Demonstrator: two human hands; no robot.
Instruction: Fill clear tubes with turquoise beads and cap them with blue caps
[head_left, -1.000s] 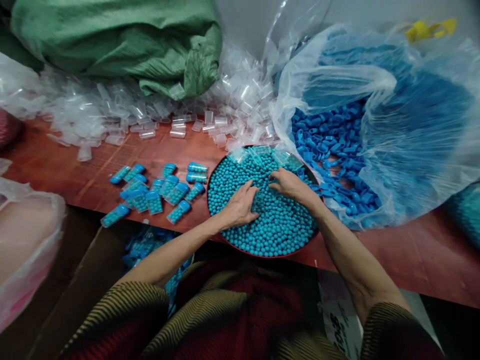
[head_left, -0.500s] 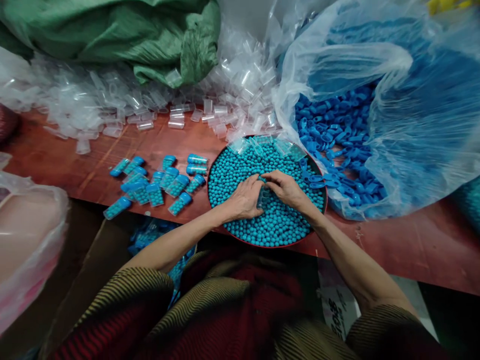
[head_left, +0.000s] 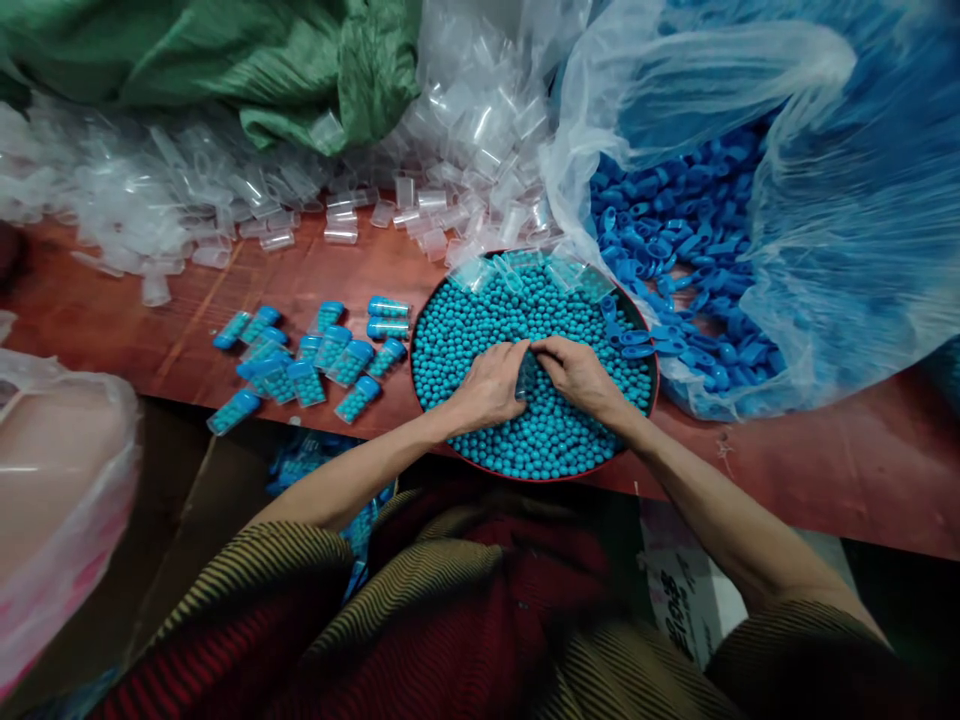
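Over a round red-rimmed tray (head_left: 517, 476) of small turquoise beads (head_left: 547, 455), my two hands meet. My left hand (head_left: 491, 385) is closed around a small clear plastic vial (head_left: 523, 378), mostly hidden by the fingers. My right hand (head_left: 577, 375) has its fingertips pressed together at the vial's top end; what they hold, if anything, is hidden. Several clear empty vials (head_left: 510, 272) lie on the beads at the tray's far edge. Blue caps (head_left: 636, 345) rest at the tray's right side.
Left of the tray lie several bead-filled vials (head_left: 350, 362) with blue caps. Loose clear vials (head_left: 255, 190) are heaped behind, under a green cloth (head_left: 225, 60). A translucent bag (head_left: 840, 230) spills blue caps at right. Another plastic-lined container (head_left: 67, 450) stands left of the red table (head_left: 810, 480).
The view has shifted slightly. My left hand still grips the vial, and my right fingertips stay at its top with only a small movement.
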